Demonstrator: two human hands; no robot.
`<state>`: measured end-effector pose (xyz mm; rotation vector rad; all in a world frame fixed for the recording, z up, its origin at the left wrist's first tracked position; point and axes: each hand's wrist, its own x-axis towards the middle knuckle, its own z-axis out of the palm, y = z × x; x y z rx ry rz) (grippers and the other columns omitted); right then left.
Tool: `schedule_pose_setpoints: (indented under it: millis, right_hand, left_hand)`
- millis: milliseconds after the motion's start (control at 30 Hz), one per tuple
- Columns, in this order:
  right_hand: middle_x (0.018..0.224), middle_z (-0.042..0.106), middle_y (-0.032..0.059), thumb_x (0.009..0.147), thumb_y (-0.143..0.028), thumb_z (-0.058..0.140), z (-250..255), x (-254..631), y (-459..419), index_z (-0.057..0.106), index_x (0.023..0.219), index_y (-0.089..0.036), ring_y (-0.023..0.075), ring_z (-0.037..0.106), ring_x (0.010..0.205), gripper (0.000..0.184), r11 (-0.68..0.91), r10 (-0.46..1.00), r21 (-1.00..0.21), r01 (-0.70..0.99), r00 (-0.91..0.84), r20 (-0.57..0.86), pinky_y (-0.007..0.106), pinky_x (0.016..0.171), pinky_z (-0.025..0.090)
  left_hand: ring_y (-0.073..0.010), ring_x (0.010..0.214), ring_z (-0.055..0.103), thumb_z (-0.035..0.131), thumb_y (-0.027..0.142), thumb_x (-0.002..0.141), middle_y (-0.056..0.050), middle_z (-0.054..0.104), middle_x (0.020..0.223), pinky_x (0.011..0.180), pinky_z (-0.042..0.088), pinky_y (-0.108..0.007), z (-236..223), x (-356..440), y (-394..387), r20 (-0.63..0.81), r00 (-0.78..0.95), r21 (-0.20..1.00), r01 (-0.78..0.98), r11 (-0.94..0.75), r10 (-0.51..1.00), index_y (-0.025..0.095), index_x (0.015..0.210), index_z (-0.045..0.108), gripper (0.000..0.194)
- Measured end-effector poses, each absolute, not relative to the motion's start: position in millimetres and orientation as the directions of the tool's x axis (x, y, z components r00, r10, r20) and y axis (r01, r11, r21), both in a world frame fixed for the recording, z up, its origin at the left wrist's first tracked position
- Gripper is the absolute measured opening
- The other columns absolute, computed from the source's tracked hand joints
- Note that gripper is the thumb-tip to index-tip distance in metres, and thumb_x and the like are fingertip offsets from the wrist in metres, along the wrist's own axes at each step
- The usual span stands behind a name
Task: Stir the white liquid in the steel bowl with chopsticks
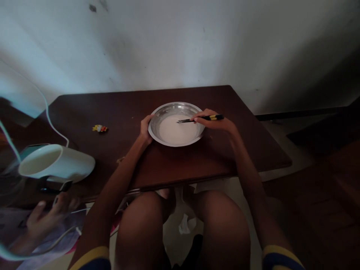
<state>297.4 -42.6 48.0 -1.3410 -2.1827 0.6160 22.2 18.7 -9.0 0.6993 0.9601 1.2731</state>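
Note:
A shiny metal bowl (180, 104) stands on the dark wooden table, partly filled with a pale, smooth batter-like liquid (177, 130). My left hand (146, 128) grips the bowl's left rim, thumb over the edge. Over the right rim, my right hand (212, 119) is closed around black chopsticks (210, 117) with yellow bands near their thick ends. Their thin tips point left and reach to the surface of the liquid near its middle. How deep the tips go, I cannot tell.
A white jug (81, 163) with a dark handle stands at the table's left, with white cables nearby. Another person's hand (46, 221) is below it. A small yellow-and-red figure (100, 128) lies left of the bowl. A pale wall (168, 45) rises behind the table (168, 170).

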Motion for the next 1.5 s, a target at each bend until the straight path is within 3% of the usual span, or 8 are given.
schedule_pose_setpoints:
  millis: [233, 467, 667, 900, 1100, 1333, 1500]
  right_hand:
    - [0.100, 0.077, 0.0062, 0.093, -0.043, 0.057, 56, 298, -58, 0.080, 0.103, -0.020, 0.0185, 0.065, 0.098, 0.034, 0.479, 0.813, -0.700, 0.530, -0.568, 0.126, 0.031, 0.089, 0.049]
    - [0.095, 0.076, 0.0051, 0.092, -0.031, 0.056, 48, 301, -47, 0.080, 0.099, -0.020, 0.0177, 0.063, 0.096, 0.027, 0.391, 0.917, -0.675, 0.626, -0.327, 0.228, 0.033, 0.092, 0.047]
    - [0.097, 0.077, 0.0042, 0.091, -0.045, 0.060, 53, 296, -58, 0.081, 0.098, -0.022, 0.0175, 0.064, 0.097, 0.032, 0.452, 0.838, -0.732, 0.510, -0.524, 0.153, 0.030, 0.088, 0.049]
    - [0.092, 0.076, 0.0048, 0.093, -0.035, 0.055, 47, 304, -44, 0.080, 0.098, -0.018, 0.0166, 0.063, 0.090, 0.030, 0.351, 0.934, -0.696, 0.626, -0.280, 0.220, 0.031, 0.085, 0.048]
    - [0.097, 0.077, 0.0038, 0.091, -0.047, 0.059, 52, 291, -54, 0.081, 0.098, -0.023, 0.0182, 0.063, 0.098, 0.034, 0.454, 0.839, -0.721, 0.524, -0.524, 0.148, 0.032, 0.092, 0.048]
    - [0.096, 0.077, 0.0051, 0.093, -0.036, 0.054, 44, 305, -46, 0.080, 0.103, -0.020, 0.0182, 0.063, 0.097, 0.031, 0.356, 0.932, -0.674, 0.647, -0.296, 0.208, 0.033, 0.092, 0.047]
    - [0.098, 0.077, 0.0048, 0.091, -0.046, 0.059, 52, 297, -58, 0.081, 0.098, -0.022, 0.0193, 0.064, 0.100, 0.033, 0.444, 0.853, -0.714, 0.542, -0.500, 0.150, 0.032, 0.092, 0.048]
  left_hand:
    - [-0.0261, 0.081, 0.071, 0.066, 0.027, 0.073, -0.004, 0.063, 0.054, 0.072, 0.057, -0.032, -5, 24, 16, -0.221, -0.018, 0.881, -0.432, 0.192, 0.975, 0.018, 0.058, 0.063, 0.018]
    - [-0.0244, 0.081, 0.070, 0.062, 0.026, 0.075, -0.004, 0.062, 0.054, 0.071, 0.056, -0.030, -3, 24, 15, -0.225, -0.021, 0.889, -0.414, 0.196, 0.974, 0.019, 0.057, 0.064, 0.019]
    - [-0.0263, 0.084, 0.070, 0.067, 0.028, 0.072, -0.004, 0.064, 0.056, 0.073, 0.057, -0.033, -2, 24, 14, -0.232, -0.003, 0.882, -0.423, 0.209, 0.973, 0.020, 0.057, 0.062, 0.017]
    - [-0.0257, 0.081, 0.071, 0.070, 0.030, 0.071, -0.002, 0.064, 0.056, 0.074, 0.058, -0.032, -5, 24, 16, -0.207, -0.005, 0.875, -0.448, 0.183, 0.978, 0.019, 0.059, 0.062, 0.018]
    - [-0.0296, 0.087, 0.072, 0.071, 0.031, 0.068, -0.005, 0.068, 0.062, 0.079, 0.059, -0.036, -4, 25, 14, -0.217, -0.003, 0.871, -0.452, 0.192, 0.976, 0.019, 0.060, 0.061, 0.018]
    - [-0.0296, 0.089, 0.071, 0.067, 0.029, 0.072, -0.005, 0.069, 0.063, 0.078, 0.058, -0.036, -6, 24, 15, -0.214, -0.014, 0.874, -0.450, 0.186, 0.977, 0.019, 0.063, 0.064, 0.014]
    - [-0.0282, 0.087, 0.071, 0.069, 0.031, 0.072, -0.004, 0.068, 0.063, 0.077, 0.058, -0.034, -8, 23, 16, -0.202, -0.001, 0.877, -0.446, 0.180, 0.979, 0.018, 0.066, 0.065, 0.014]
